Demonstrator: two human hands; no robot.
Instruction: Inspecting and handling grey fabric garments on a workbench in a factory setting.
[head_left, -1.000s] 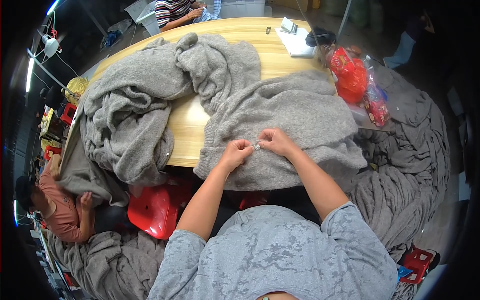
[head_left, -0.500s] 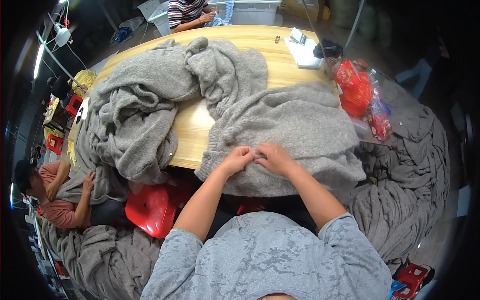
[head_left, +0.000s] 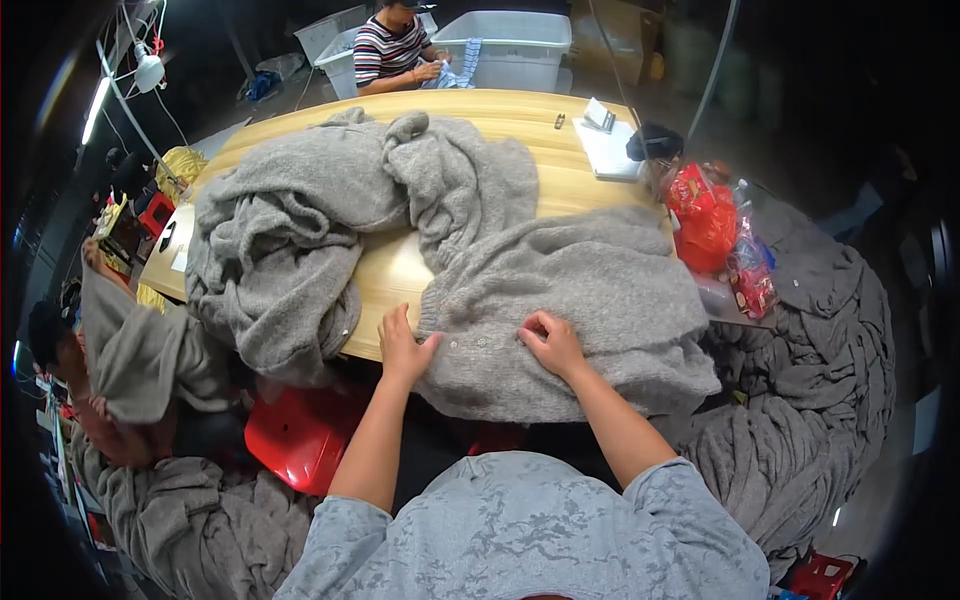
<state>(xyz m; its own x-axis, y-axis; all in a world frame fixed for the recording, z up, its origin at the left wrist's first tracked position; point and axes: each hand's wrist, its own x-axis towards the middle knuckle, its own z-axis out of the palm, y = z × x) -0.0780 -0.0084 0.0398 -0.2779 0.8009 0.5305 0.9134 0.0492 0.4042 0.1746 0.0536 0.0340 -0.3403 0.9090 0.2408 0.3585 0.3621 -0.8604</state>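
Note:
A grey knitted cardigan [head_left: 600,275] lies before me on the table, its ribbed edge toward the left. My left hand [head_left: 404,348] rests by that ribbing, fingers spread and thumb touching the knit. Small pale buttons [head_left: 481,342] run in a row between my hands. Over the right end of this row is my right hand [head_left: 556,346], its thumb and index finger curved and slightly apart, with nothing visible between them. Left of the cardigan, more grey knitwear [head_left: 285,235] is heaped on the table.
Red plastic bags [head_left: 703,220] and a bottle sit at the right edge of the wooden table [head_left: 390,275]. White papers [head_left: 607,150] lie at the far right. Grey knits [head_left: 780,440] pile up beside me. A red stool [head_left: 295,435] stands at left. Two co-workers handle cloth.
My hands, pinched together on the cardigan before, have separated; the left moved left to the ribbed edge. The co-worker at left has lifted a grey knit. My view has tilted up slightly.

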